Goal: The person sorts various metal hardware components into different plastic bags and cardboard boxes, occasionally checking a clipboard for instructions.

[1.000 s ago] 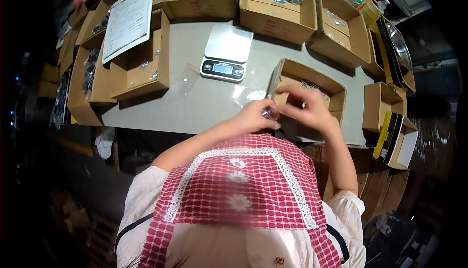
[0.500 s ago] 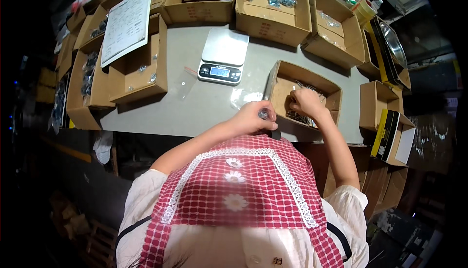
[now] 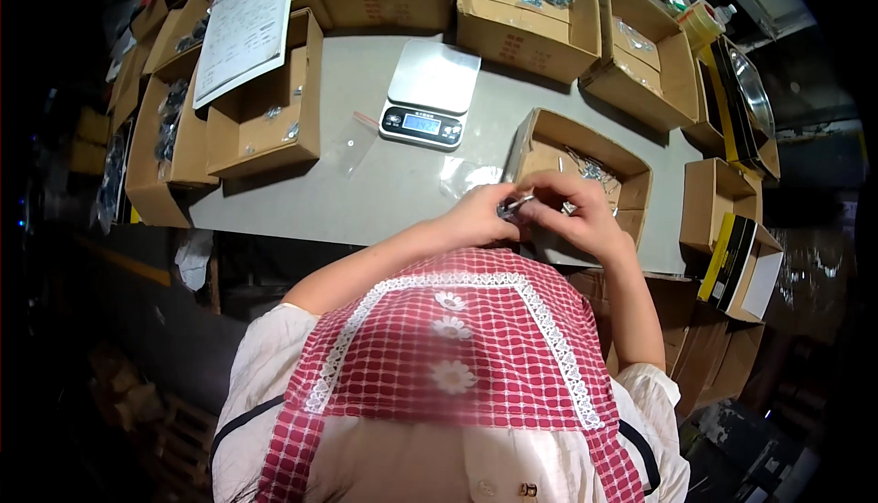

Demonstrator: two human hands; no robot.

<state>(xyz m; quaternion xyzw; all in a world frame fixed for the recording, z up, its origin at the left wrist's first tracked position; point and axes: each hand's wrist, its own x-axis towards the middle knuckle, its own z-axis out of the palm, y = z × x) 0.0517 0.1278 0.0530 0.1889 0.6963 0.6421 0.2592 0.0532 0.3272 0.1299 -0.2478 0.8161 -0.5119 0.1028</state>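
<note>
My left hand (image 3: 480, 216) is closed in front of the apron, its fingers wrapped round a small shiny grey bundle (image 3: 508, 208) whose kind I cannot make out. Against it my right hand (image 3: 578, 215) pinches a thin, bright metal piece (image 3: 523, 201). The fingertips of both hands meet there and hide part of both things. Just beyond the right hand stands an open cardboard box (image 3: 530, 137) with loose thin metal pieces (image 3: 590, 170) inside. Beside the hands, a clear plastic bag (image 3: 466, 176) lies flat on the grey table (image 3: 357, 206).
A digital scale (image 3: 430, 91) with a lit display stands mid-table. Cardboard boxes with small bagged parts line the back, among them a wide one (image 3: 530, 41). A written sheet (image 3: 245, 37) rests on a left-hand box (image 3: 265, 155). Smaller boxes (image 3: 718, 206) stand at the right edge.
My right hand has come out of the cardboard box, moving left and nearer to meet my left hand, with a thin metal piece in its fingers. The left hand has barely moved.
</note>
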